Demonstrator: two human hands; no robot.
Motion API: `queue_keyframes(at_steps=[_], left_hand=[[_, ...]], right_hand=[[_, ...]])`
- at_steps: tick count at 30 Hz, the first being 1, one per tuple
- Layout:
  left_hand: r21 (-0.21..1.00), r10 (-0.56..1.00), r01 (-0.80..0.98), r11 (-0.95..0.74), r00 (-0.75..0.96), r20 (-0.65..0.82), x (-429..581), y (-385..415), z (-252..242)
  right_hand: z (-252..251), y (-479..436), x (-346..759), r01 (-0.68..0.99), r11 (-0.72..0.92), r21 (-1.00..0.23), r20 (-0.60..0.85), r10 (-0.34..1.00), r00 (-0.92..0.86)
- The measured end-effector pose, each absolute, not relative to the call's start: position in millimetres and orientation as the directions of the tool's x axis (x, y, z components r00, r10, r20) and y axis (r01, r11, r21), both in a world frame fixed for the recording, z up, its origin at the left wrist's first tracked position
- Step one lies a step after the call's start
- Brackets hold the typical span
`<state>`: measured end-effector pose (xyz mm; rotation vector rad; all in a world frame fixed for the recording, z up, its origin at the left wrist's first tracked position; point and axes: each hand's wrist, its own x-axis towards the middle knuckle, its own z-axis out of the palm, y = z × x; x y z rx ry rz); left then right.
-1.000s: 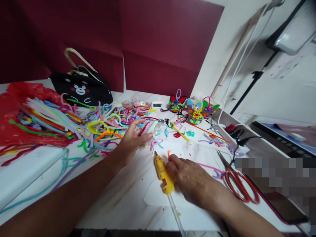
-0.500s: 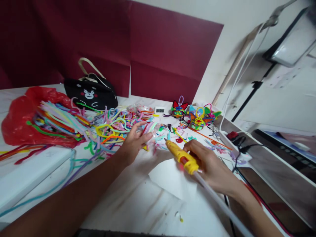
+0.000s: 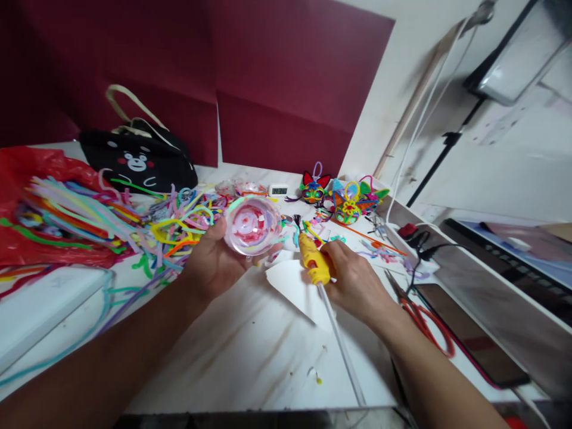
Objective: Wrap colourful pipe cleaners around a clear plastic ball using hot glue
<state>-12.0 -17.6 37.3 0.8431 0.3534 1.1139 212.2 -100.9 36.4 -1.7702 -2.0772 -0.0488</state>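
My left hand is closed around the edge of a clear, round plastic piece with pink and red inside, its open hollow facing me. In my right hand is a yellow hot glue gun, its nozzle pointing away from me and a long glue stick trailing out of its back. The gun's tip is to the right of the plastic piece and apart from it. Below both lies a sheet of white paper. My right fingers are partly hidden behind the gun.
Colourful pipe cleaners spill from a red plastic bag at left. Behind them sits a black bag. Finished pipe-cleaner ornaments stand beyond, near a small digital clock. Red-handled pliers and a phone lie at right.
My left hand has turned the plastic piece so its round hollow faces me. The glue gun has swung more upright and shifted slightly left. The view has also shifted right.
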Motion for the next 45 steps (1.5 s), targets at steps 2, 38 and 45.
queue_keyframes(at_steps=[2,38,45], left_hand=[[0.744,0.85,-0.632,0.216,0.497,0.176,-12.0,-21.9,37.9],[0.832,0.867,-0.474,0.288,0.499,-0.016,2.7,-13.3,9.0],[0.881,0.812,-0.365,0.302,0.582,-0.037,-6.1,-14.1,18.1]], right_hand=[[34.7,-99.8,211.0,0.959,0.183,-0.217,0.304,0.946,-0.112],[33.7,-92.6,223.5,0.864,0.102,-0.494,0.425,0.895,0.138],[42.3,-91.9,235.3,0.799,0.07,-0.598,0.509,0.803,0.311]])
